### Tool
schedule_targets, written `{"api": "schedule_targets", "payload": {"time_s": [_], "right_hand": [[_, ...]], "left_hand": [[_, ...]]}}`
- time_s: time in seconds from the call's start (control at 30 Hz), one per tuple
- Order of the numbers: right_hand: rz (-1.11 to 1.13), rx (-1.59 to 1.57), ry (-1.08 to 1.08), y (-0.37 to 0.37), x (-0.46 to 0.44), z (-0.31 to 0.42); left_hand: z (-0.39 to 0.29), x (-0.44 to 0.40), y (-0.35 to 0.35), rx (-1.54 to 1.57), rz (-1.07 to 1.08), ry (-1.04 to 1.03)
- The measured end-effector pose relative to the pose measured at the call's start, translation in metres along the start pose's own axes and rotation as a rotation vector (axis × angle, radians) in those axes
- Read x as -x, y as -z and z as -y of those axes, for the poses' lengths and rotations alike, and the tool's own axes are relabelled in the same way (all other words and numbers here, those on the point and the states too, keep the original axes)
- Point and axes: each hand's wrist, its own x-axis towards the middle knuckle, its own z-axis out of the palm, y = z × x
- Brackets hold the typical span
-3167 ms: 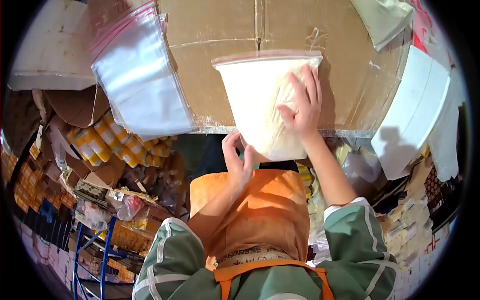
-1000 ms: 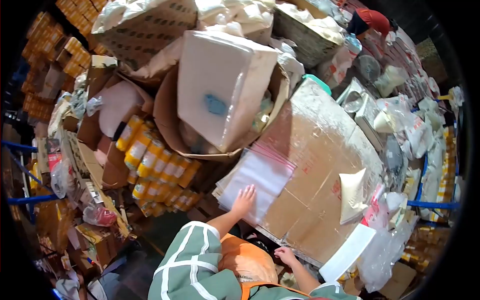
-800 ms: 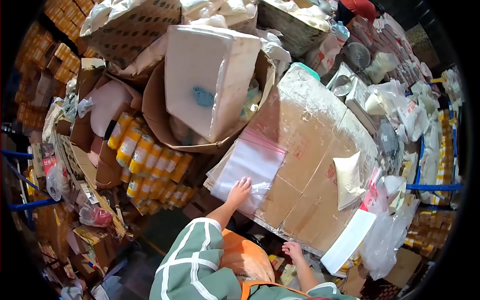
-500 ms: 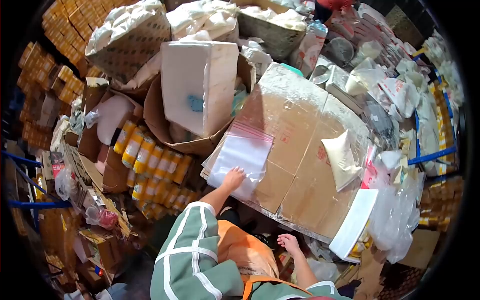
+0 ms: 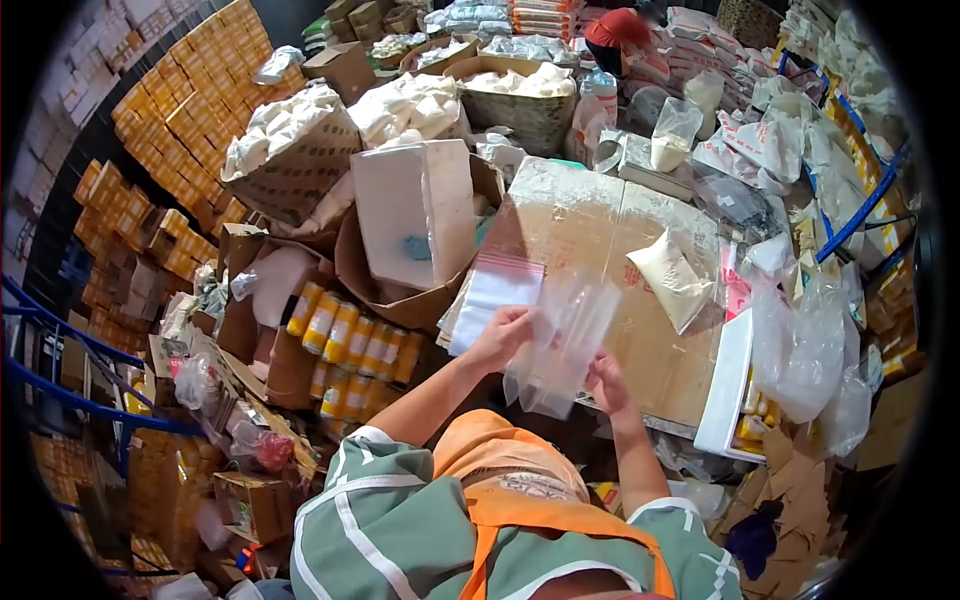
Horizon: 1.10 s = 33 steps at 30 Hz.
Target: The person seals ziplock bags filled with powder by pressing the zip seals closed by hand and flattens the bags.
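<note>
- At far left, a blue metal rack stands before your cluttered work area, with yellow-orange boxes piled high behind it.
- Yellow packs lie stacked beside the table's left end, below a white foam box that sits tilted in a large open carton.
- A stack of flat zip bags, pink along the top edge, rests on the cardboard-covered table, just beyond your left hand.
- Your left hand, thumb and fingers drawn together, pinches the left side of a clear bag.
- That bag, see-through and creased, hangs between your two hands above the table's near edge, in front of your orange apron.
- Your right hand, fingers curled nearly closed, grips the bag's lower right edge; the fingertips are partly hidden.
- In the background, a person in a red top bends near stacked sacks.
- A plump cream-coloured bag lies on the cardboard, well apart from your right hand.
- At right, a white foam slab leans by the table's edge, beside crumpled clear plastic.
</note>
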Motion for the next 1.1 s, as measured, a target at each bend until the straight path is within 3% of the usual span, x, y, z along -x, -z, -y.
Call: {"api": "schedule_targets", "payload": {"time_s": [0.07,0.13,0.2,0.27,0.3,0.33,0.4,0.43,0.5,0.6,0.67,0.73,0.77,0.8,0.83,0.87,0.9,0.93,0.97,1.0,1.03,1.07,1.1], "right_hand": [[0.002,0.006,0.015,-0.055,0.001,0.031],[0.099,-0.1,0.112,-0.09,-0.005,0.042],[0.099,-0.18,0.084,-0.113,-0.015,0.036],[0.427,-0.455,-0.026,-0.086,-0.037,-0.01],[0.216,-0.242,-0.049,-0.087,-0.034,-0.017],[0.215,-0.225,-0.055,-0.1,-0.041,-0.013],[0.151,-0.332,-0.055,-0.155,-0.048,-0.009],[0.14,-0.326,-0.069,-0.177,-0.056,-0.009],[0.332,-0.541,-0.205,-0.214,-0.076,-0.013],[0.129,-0.648,-0.392,-0.193,-0.117,-0.082],[0.142,-0.726,-0.397,-0.179,-0.133,-0.106],[-0.235,-0.426,-0.238,-0.201,-0.137,-0.09],[0.062,-0.655,-0.198,-0.179,-0.143,-0.091],[-0.16,-0.403,-0.189,-0.181,-0.138,-0.067],[0.081,-0.505,-0.136,-0.145,-0.144,-0.067],[-0.231,-0.322,-0.043,-0.175,-0.138,-0.042],[-0.535,-0.127,0.05,-0.209,-0.136,-0.009],[-0.405,-0.067,0.12,-0.202,-0.139,0.007],[-0.276,-0.009,0.188,-0.2,-0.138,0.024],[-0.287,-0.009,0.188,-0.206,-0.139,0.028],[-0.374,0.219,0.262,-0.226,-0.145,0.038],[-0.456,0.45,0.34,-0.243,-0.155,0.048],[-0.463,0.453,0.346,-0.258,-0.166,0.051]], "left_hand": [[-0.004,0.006,0.007,0.006,-0.062,-0.019],[-0.017,0.013,0.014,0.287,-0.204,-0.067],[-0.009,0.008,0.045,0.36,-0.28,0.009],[-0.009,0.009,0.065,0.429,-0.305,0.009],[0.002,0.008,0.093,0.388,-0.294,0.06],[0.003,0.009,0.109,0.403,-0.29,0.05],[0.009,0.021,0.131,0.644,-0.046,-0.156],[-0.011,0.029,0.124,0.594,-0.209,-0.072],[-0.026,0.039,0.125,0.697,-0.104,-0.075],[-0.05,0.052,0.12,0.755,0.055,-0.062],[-0.067,0.061,0.117,0.768,0.1,-0.025],[-0.083,0.063,0.122,0.67,-0.112,0.087],[-0.077,0.061,0.144,0.66,-0.132,0.073],[-0.064,0.056,0.167,0.633,-0.266,0.061],[-0.045,0.051,0.199,0.622,-0.27,0.031],[-0.032,0.051,0.226,0.611,-0.274,0.003],[-0.035,0.057,0.241,0.512,-0.443,0.062],[-0.038,0.062,0.252,0.408,-0.607,0.12],[-0.026,0.062,0.267,0.163,-0.922,0.052],[-0.013,0.059,0.279,-0.1,-1.219,-0.025],[-0.031,0.065,0.26,-0.2,-1.175,-0.172],[-0.04,0.068,0.24,-0.151,-0.989,-0.238],[-0.045,0.061,0.218,-0.238,-0.859,-0.345]]}}
